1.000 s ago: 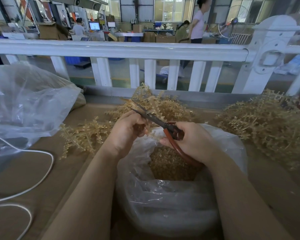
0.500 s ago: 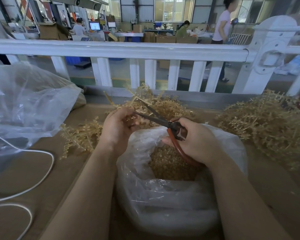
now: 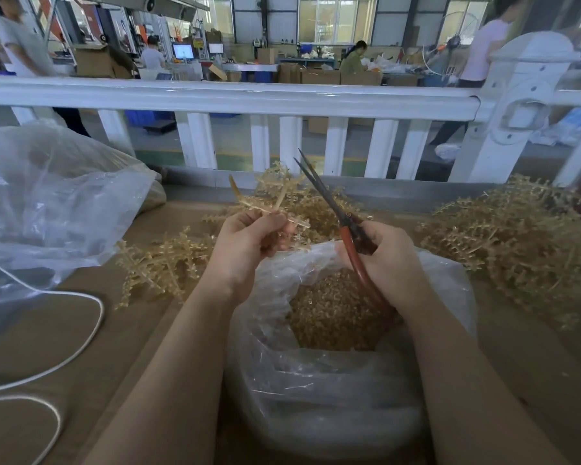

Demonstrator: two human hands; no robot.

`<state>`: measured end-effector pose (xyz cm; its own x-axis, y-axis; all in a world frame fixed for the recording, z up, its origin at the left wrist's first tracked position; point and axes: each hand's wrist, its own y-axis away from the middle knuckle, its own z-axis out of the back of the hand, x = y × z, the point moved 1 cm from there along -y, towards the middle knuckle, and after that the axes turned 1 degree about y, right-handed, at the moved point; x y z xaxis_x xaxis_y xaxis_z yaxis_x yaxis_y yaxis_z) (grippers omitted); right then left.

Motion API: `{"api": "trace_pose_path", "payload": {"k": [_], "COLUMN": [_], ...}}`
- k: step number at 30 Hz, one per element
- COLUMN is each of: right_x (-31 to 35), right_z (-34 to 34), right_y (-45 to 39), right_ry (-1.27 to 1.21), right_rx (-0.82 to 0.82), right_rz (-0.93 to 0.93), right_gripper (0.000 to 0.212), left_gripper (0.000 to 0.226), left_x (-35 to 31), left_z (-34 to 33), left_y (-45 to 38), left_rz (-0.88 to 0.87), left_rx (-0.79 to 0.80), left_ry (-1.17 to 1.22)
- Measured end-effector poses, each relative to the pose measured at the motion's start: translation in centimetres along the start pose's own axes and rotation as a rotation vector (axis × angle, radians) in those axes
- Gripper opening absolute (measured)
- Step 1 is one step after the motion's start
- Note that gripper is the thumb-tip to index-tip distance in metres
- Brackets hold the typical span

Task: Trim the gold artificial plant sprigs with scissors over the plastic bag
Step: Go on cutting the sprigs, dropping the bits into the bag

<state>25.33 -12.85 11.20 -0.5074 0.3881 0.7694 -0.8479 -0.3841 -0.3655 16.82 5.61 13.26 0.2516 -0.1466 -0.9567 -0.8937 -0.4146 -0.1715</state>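
Here the left hand (image 3: 245, 243) is curled tight around a sprig (image 3: 269, 204), pinching its stem so the gold branches fan up and away from the bag (image 3: 316, 391). The right hand (image 3: 389, 260) is closed around the red handles of the scissors (image 3: 332, 206); the dark blades point up and away from the bag, almost together at the tips, and stand just right of the sprig without touching it. Both hands hover over the bag's open mouth, on its far side.

Inside the bag lies a deep layer of gold trimmings (image 3: 329, 313), so a good deal of cutting looks already done. Plenty seems left, though: a loose heap of sprigs (image 3: 161, 266) lies to the left of the bag, more sit just beyond it behind the hands, and a big pile (image 3: 517, 243) rests to its right. Whether any of those are already trimmed cannot be told. Further left of the bag are a second clear sack (image 3: 54, 203) and a white cable (image 3: 81, 330); beyond it runs a white railing (image 3: 228, 97).
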Motion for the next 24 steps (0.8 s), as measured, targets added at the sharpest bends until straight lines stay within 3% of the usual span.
{"api": "trace_pose_path", "payload": {"k": [5, 13, 15, 20, 24], "right_x": [-0.2, -0.1, 0.0, 0.9, 1.9], "right_z": [-0.2, -0.2, 0.0, 0.1, 0.2], "right_y": [0.0, 0.1, 0.0, 0.1, 0.3], "right_ry": [0.054, 0.114, 0.092, -0.094, -0.282], "right_rx": [0.047, 0.143, 0.097, 0.017, 0.044], "right_rz": [0.014, -0.006, -0.017, -0.068, -0.105], "right_gripper": [0.007, 0.013, 0.012, 0.016, 0.013], "left_gripper": [0.034, 0.021, 0.019, 0.017, 0.011], "left_x": [-0.3, -0.1, -0.1, 0.0, 0.3], "left_z": [0.3, 1.5, 2.0, 0.9, -0.6], "left_y": [-0.1, -0.6, -0.6, -0.3, -0.1], "left_rz": [-0.011, 0.032, 0.059, 0.036, 0.014], "left_rx": [-0.102, -0.368, -0.330, -0.018, 0.140], "left_ry": [0.121, 0.306, 0.284, -0.066, -0.233]}}
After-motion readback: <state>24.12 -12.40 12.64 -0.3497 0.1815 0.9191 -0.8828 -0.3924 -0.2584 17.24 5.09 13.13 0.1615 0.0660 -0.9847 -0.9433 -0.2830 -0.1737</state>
